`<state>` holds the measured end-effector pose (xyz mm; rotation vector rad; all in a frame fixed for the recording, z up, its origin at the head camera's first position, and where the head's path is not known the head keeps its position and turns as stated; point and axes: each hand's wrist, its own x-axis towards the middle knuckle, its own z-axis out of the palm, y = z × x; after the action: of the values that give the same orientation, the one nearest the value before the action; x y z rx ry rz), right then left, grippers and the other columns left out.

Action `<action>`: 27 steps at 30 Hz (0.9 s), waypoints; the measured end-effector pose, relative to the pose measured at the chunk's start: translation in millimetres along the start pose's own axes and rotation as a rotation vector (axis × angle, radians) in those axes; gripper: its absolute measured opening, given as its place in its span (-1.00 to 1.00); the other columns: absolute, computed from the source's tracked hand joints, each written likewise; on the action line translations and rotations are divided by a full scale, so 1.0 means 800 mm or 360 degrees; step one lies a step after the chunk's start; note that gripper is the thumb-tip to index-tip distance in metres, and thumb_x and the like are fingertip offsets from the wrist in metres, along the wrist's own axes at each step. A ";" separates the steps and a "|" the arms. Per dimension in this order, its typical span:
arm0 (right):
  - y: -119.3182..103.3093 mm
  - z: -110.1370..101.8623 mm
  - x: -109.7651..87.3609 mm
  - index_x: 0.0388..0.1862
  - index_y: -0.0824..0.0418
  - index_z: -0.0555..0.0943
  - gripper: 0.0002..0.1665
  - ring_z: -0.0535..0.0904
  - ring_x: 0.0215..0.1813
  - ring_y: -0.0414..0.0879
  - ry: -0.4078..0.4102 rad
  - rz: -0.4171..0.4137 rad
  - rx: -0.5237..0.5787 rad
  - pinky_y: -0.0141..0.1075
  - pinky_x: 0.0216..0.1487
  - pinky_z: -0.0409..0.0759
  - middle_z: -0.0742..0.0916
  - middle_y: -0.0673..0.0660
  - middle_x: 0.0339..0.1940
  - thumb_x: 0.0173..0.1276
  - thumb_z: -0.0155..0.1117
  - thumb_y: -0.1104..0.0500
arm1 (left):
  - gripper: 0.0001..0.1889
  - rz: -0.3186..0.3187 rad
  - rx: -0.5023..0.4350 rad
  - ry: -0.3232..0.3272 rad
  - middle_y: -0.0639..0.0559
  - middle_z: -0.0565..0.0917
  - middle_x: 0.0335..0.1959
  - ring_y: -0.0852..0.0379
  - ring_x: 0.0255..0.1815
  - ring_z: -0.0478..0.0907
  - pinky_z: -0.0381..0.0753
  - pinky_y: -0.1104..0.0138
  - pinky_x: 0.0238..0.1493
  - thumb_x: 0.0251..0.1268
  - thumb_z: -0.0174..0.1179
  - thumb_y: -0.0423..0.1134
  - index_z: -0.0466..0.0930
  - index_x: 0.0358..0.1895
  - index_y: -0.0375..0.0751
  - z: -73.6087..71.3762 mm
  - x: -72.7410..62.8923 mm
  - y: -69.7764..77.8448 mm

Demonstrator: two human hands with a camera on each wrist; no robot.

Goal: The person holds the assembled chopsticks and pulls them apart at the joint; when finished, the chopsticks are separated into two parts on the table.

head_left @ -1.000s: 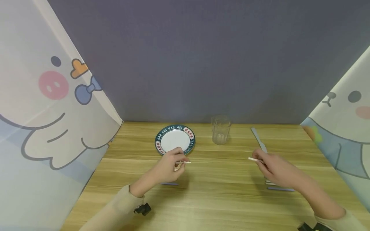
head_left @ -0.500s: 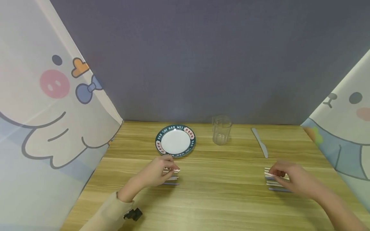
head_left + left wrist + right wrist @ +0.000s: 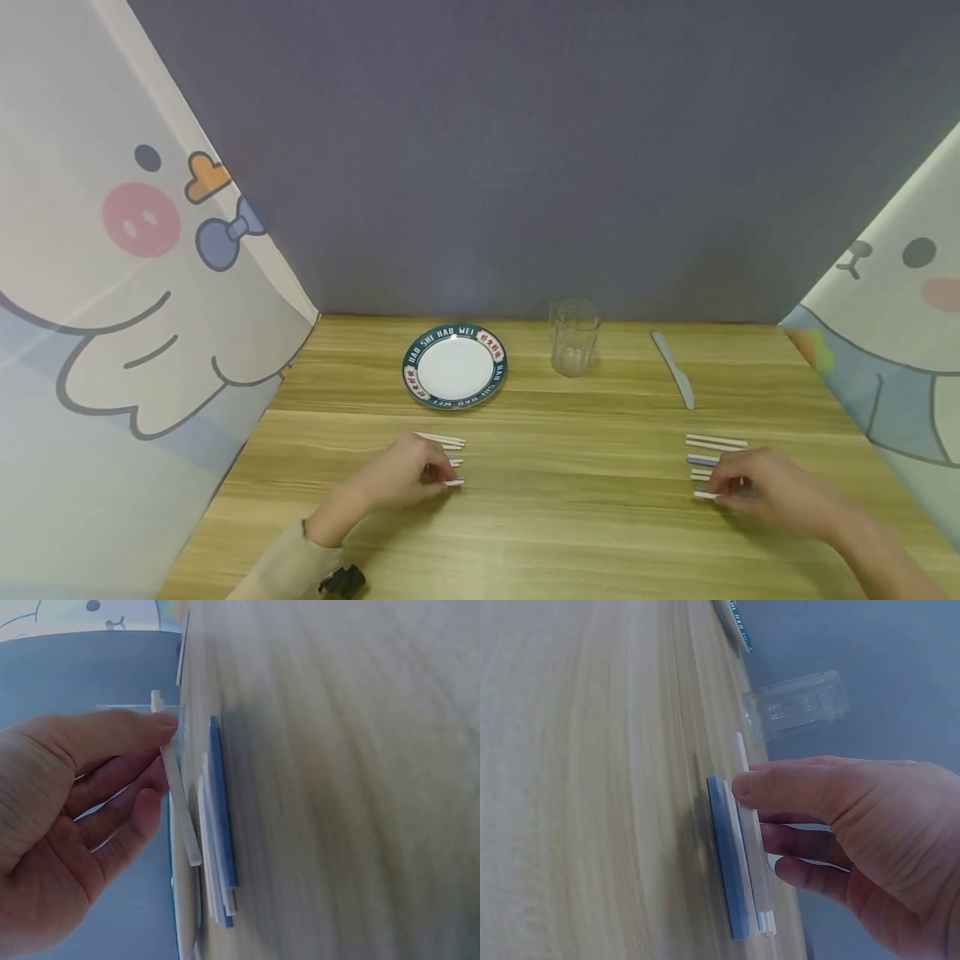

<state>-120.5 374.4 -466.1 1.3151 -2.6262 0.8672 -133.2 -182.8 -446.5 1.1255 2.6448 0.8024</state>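
My left hand pinches a thin white stick between thumb and fingertips, close over the front of a row of white and blue sticks. In the left wrist view, a blue stick of that row lies on the table beside the held one. Over at the right, a second row of white and blue sticks lies on the table. At its front end my right hand pinches another white stick, right by a blue stick in the right wrist view.
On the wooden table a green-rimmed plate stands behind the left row. A clear glass mug is at the back middle. Beyond the right row lies a grey knife. A dark panel rises at the back.
Both hands, each with a white stick, have come down and toward me, from the rear of the rows to their front ends. The rear sticks show now. Plate, mug and knife stay put.
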 end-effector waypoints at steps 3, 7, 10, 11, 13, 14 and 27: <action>0.000 0.003 -0.002 -0.27 -0.10 0.74 -0.50 0.54 -0.32 -0.54 0.0001 -0.0019 -0.0003 -0.66 -0.40 0.44 0.72 -0.27 -0.37 -0.01 0.66 0.46 | -0.91 -0.0036 -0.0021 -0.0049 0.15 0.79 -0.38 0.50 -0.39 0.52 0.62 0.58 -0.32 0.22 0.49 -0.42 0.84 -0.29 -0.14 0.003 0.000 -0.001; 0.000 0.006 -0.003 -0.31 -0.09 0.75 -0.50 0.53 -0.33 -0.55 0.0030 -0.0037 -0.0033 -0.67 -0.41 0.43 0.72 -0.28 -0.39 -0.05 0.67 0.47 | -0.90 -0.0070 -0.0030 -0.0084 0.17 0.79 -0.39 0.51 -0.40 0.52 0.63 0.57 -0.32 0.20 0.49 -0.43 0.83 -0.32 -0.15 0.005 0.001 0.000; 0.001 0.009 -0.005 -0.33 -0.09 0.76 -0.50 0.51 -0.34 -0.56 0.0039 -0.0022 -0.0048 -0.67 -0.43 0.42 0.70 -0.29 -0.40 -0.07 0.68 0.47 | -0.89 -0.0085 -0.0027 -0.0092 0.18 0.78 -0.40 0.50 -0.42 0.52 0.63 0.56 -0.34 0.19 0.50 -0.45 0.82 -0.34 -0.14 0.005 0.001 0.000; 0.001 0.010 -0.005 -0.33 -0.08 0.76 -0.51 0.51 -0.34 -0.56 0.0033 -0.0016 -0.0045 -0.66 -0.43 0.42 0.70 -0.28 -0.40 -0.07 0.68 0.47 | -0.88 -0.0094 -0.0028 -0.0098 0.19 0.77 -0.41 0.50 -0.42 0.52 0.62 0.57 -0.34 0.18 0.50 -0.45 0.82 -0.35 -0.13 0.004 0.000 0.000; 0.002 0.013 -0.005 -0.34 -0.07 0.77 -0.52 0.50 -0.33 -0.56 0.0025 -0.0005 -0.0045 -0.65 -0.43 0.42 0.71 -0.27 -0.40 -0.08 0.68 0.47 | -0.87 -0.0105 -0.0029 -0.0107 0.19 0.77 -0.42 0.49 -0.43 0.52 0.62 0.57 -0.35 0.17 0.50 -0.47 0.82 -0.36 -0.13 0.004 0.000 0.000; 0.002 0.014 -0.006 -0.34 -0.07 0.77 -0.52 0.50 -0.33 -0.56 0.0025 -0.0001 -0.0048 -0.65 -0.43 0.42 0.71 -0.27 -0.40 -0.08 0.69 0.47 | -0.86 -0.0110 -0.0029 -0.0112 0.19 0.77 -0.42 0.49 -0.43 0.52 0.61 0.57 -0.35 0.17 0.51 -0.47 0.82 -0.37 -0.13 0.004 0.000 0.000; 0.006 0.020 -0.005 -0.35 -0.10 0.79 -0.48 0.54 -0.33 -0.53 0.0064 -0.0097 -0.0120 -0.65 -0.41 0.43 0.73 -0.26 -0.40 -0.18 0.73 0.45 | -0.89 -0.0145 -0.0084 -0.0148 0.18 0.77 -0.44 0.52 -0.46 0.51 0.63 0.56 -0.37 0.19 0.51 -0.45 0.84 -0.38 -0.15 0.005 0.002 -0.010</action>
<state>-118.4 371.4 -482.6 1.3370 -2.5477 0.7704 -138.1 -184.3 -453.9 0.9969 2.5622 0.7787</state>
